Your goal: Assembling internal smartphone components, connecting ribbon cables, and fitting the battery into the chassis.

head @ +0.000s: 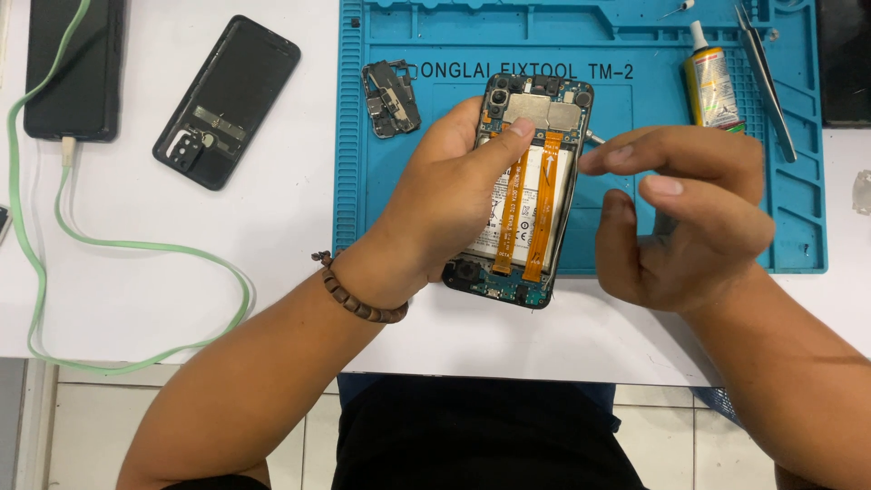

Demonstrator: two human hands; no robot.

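My left hand grips an opened smartphone with its back removed, thumb pressing near the top of its metal shield. Two orange flex cables run down over the white battery. My right hand hovers just to the phone's right, fingers curled around a thin tool whose metal tip pokes out beside the phone's upper right edge. A beaded bracelet circles my left wrist. The phone is held above a blue repair mat.
A black back cover lies on the white table at the left. A small inner frame piece rests on the mat. A glue tube and tweezers sit at the upper right. A green cable plugs into a dark phone.
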